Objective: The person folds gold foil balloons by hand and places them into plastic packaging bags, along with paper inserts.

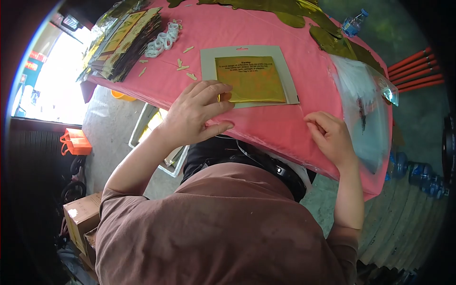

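A gold foil packet (256,83) with printed text lies on a pale card (208,61) that has a hanging slot at its top edge. My left hand (197,111) is at the packet's lower left corner, fingers apart, fingertips over its edge. Right of the card, my right hand (330,135) hovers near the table's front edge with thumb and index finger pinched together. Whatever may be between those fingertips is too small to make out.
On the pink table (266,126) are stacked packets (126,42), a white cord bundle (164,40), small pale pieces (182,65), gold foil sheets (327,42) and clear plastic bags (363,109). A bottle (354,23) stands beyond. Below is a white bin (137,126).
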Motion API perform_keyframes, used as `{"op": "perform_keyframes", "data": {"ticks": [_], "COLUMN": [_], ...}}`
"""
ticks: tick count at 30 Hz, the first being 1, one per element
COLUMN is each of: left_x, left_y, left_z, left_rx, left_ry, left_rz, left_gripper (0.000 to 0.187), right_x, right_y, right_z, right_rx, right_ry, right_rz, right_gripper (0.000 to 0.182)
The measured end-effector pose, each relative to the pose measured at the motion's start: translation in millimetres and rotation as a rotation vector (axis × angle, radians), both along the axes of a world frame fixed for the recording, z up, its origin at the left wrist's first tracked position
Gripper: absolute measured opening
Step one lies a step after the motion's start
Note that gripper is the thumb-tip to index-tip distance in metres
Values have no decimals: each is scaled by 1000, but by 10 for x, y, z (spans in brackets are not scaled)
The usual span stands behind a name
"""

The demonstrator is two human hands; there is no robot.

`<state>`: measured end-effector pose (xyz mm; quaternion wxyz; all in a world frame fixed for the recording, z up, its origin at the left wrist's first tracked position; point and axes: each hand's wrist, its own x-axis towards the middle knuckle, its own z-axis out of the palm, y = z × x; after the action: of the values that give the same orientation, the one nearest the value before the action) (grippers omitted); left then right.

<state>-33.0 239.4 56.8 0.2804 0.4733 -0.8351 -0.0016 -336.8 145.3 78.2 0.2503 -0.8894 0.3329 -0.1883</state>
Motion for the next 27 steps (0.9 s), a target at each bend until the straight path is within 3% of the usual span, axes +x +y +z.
{"op": "perform_keyframes", "data": {"ticks": [6,8,17,27], "left_x": [-25,-20,-17,-21], "left_y": [64,86,214,219], "left_z": [20,-11,-59,-102], "left_rx": [-64,-66,-97,-102], "left_ry": [3,12,3,-3], "left_rz": [87,92,164,173], "left_gripper": [28,28,29,30], "right_x": [237,301,433,431], "right_y": [-26,-48,-173,-175], "right_z": [-18,-28,-179,-167], "right_rx": [-169,-221,-209,-191], "right_ry": [-9,107,199,188], "right_rz": [14,5,-13,-1], "right_gripper": [18,25,36,36]}}
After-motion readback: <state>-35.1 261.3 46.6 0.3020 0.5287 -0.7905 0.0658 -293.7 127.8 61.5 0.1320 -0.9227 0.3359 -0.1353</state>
